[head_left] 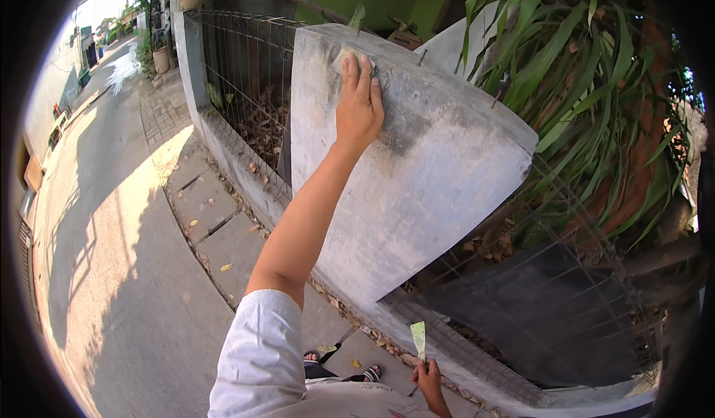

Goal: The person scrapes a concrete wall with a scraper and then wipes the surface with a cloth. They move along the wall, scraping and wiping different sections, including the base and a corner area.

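Note:
My left hand (pixel 359 109) reaches up at the end of an outstretched arm and presses against the upper face of a white concrete wall pillar (pixel 387 217). Beneath its fingertips is a flat beige pad (pixel 344 57), perhaps sandpaper; most of it is hidden by the fingers. Grey, worn patches spread around this spot, while lower down the surface is whiter. Low at the right, close to my body, my right hand (pixel 429 382) grips a putty knife (pixel 418 337), its pale green, stained blade pointing upward.
Rusty wire fencing (pixel 249 68) joins the pillar on the left, with more mesh at lower right over a dark sheet (pixel 536 314). Thin metal rods stick out of the pillar's top. A long-leaved plant (pixel 573 83) hangs close behind. Paving slabs (pixel 216 224) and a road lie left.

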{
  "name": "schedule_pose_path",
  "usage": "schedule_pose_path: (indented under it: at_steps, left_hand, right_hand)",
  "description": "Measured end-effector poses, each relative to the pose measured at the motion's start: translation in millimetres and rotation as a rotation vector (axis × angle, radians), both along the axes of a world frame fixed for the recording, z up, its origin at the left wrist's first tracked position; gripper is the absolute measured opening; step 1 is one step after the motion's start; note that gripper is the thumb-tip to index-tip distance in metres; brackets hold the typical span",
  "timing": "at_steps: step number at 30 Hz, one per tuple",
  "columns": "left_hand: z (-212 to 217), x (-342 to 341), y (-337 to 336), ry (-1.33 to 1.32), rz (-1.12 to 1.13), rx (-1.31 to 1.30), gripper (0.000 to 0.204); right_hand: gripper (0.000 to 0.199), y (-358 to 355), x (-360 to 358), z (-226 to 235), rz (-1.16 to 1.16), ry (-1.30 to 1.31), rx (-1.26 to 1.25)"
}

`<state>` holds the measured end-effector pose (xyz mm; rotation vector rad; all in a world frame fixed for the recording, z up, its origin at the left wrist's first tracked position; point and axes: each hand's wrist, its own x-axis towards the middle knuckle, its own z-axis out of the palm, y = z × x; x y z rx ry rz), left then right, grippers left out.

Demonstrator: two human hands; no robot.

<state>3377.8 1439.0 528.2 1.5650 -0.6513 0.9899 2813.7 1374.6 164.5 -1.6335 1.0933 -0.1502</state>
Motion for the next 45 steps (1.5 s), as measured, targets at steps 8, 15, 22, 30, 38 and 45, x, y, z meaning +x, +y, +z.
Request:
schedule_pose_path:
  at_steps: [8, 15, 22, 30, 38, 45]
  left_hand:
    - [22, 27, 3, -0.030, 0.005, -0.003, 0.049]
    - [30, 119, 57, 0.266, 0.002, -0.073, 0.049]
    - [41, 79, 24, -0.111, 0.014, 0.041, 0.050]
    - [27, 98, 31, 0.133, 0.028, -0.020, 0.053]
    - [-9, 139, 73, 0.339, 0.067, -0.007, 0.049]
    - [-34, 23, 30, 0.027, -0.100, 0.045, 0.045]
  right_hand:
    - [0.016, -7, 2, 5, -0.034, 0.002, -0.017]
    - [0.019, -1, 15, 9, 0.000, 0.006, -0.058]
    - [0.022, -8, 5, -4, -0.058, 0.068, 0.002]
    - [0.020, -9, 5, -1, -0.090, 0.017, -0.042]
    - [0.021, 8, 24, 8, -0.078, 0.033, 0.015]
    - [0.020, -2, 25, 11, 0.035, 0.037, -0.038]
